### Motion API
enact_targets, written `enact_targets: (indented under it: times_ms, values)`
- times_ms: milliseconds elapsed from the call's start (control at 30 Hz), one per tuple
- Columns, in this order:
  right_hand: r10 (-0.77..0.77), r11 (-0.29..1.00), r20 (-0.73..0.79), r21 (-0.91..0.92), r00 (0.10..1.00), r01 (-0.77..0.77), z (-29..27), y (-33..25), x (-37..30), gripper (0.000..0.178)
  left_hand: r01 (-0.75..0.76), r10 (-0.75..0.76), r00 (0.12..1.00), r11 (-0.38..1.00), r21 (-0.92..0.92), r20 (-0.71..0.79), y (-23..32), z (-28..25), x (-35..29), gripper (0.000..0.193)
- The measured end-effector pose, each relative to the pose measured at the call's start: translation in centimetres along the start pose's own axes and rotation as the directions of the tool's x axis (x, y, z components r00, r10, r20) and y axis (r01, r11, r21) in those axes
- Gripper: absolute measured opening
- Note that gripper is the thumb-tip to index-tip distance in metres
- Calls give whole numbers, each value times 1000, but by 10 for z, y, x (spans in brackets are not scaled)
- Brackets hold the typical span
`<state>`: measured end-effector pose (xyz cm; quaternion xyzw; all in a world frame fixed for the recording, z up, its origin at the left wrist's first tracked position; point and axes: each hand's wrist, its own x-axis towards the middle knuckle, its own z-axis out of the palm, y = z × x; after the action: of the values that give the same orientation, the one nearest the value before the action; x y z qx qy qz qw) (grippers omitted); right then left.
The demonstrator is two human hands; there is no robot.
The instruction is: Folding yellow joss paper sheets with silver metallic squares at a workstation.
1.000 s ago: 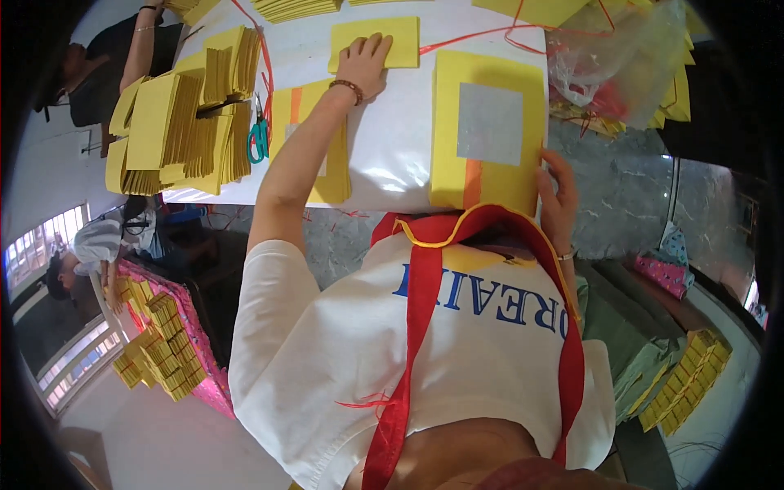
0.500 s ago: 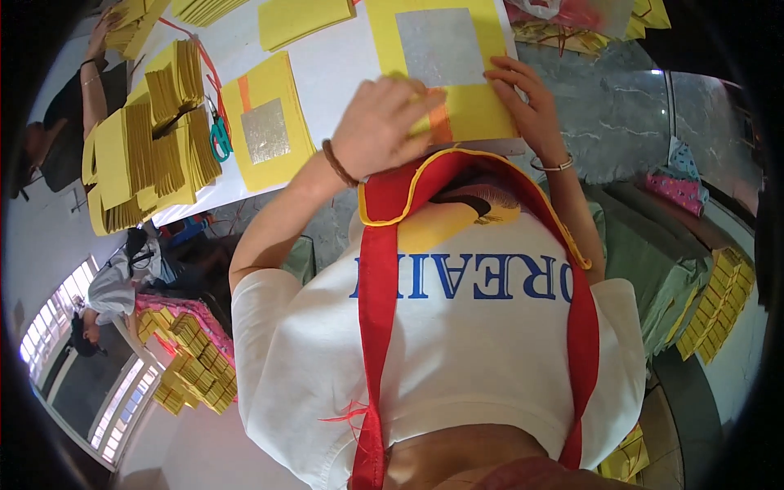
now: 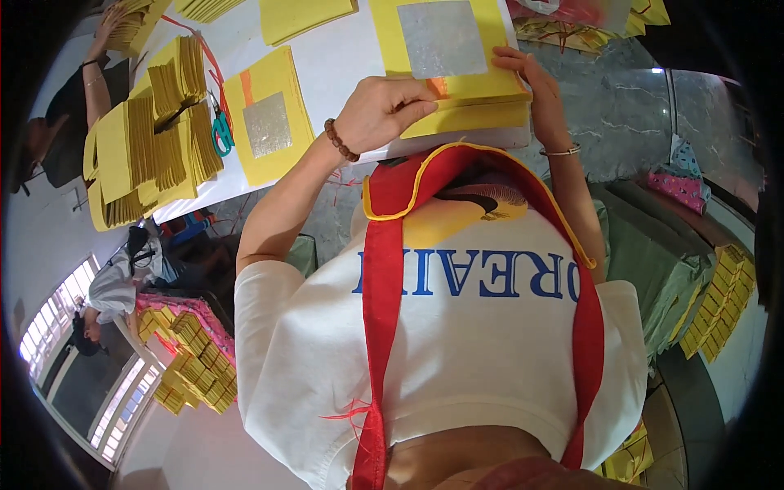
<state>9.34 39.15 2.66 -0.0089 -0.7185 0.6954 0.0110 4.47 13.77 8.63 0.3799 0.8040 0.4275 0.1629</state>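
In front of me on the table lies a thick stack of yellow paper [image 3: 469,121]. Its top yellow sheet [image 3: 494,86] carries a large silver square [image 3: 443,39] and a small orange patch. The sheet's near edge is raised or folded back, so the layered edges beneath show. At its near left corner my left hand [image 3: 377,114] is closed, thumb against the curled fingers, on the edge beside the orange patch. My right hand [image 3: 537,91] curls around the sheet's right edge, fingertips on top; its thumb is hard to make out.
Left on the white table [image 3: 331,73] lie another silver-squared yellow sheet [image 3: 298,106], teal-handled scissors [image 3: 221,133] and bundled yellow paper [image 3: 135,151]. A co-worker's hand [image 3: 106,28] touches yellow paper at far left. Wrapped green bales [image 3: 645,245] stand at right.
The top sheet's near edge has come up and back, baring the layers below. My left hand has shifted slightly down and closed; my right hand has moved slightly up along the right edge.
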Motion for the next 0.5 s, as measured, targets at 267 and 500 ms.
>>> enact_targets:
  times_ms: [267,500]
  values:
    - [-46,999,-27,-26,999,45,1,3,3,47,316,-265,946,882,-350,186,-5,-10,6,15]
    - [-20,998,-44,-66,999,17,3,-3,3,48,318,-252,940,890,-326,228,-14,-10,9,11]
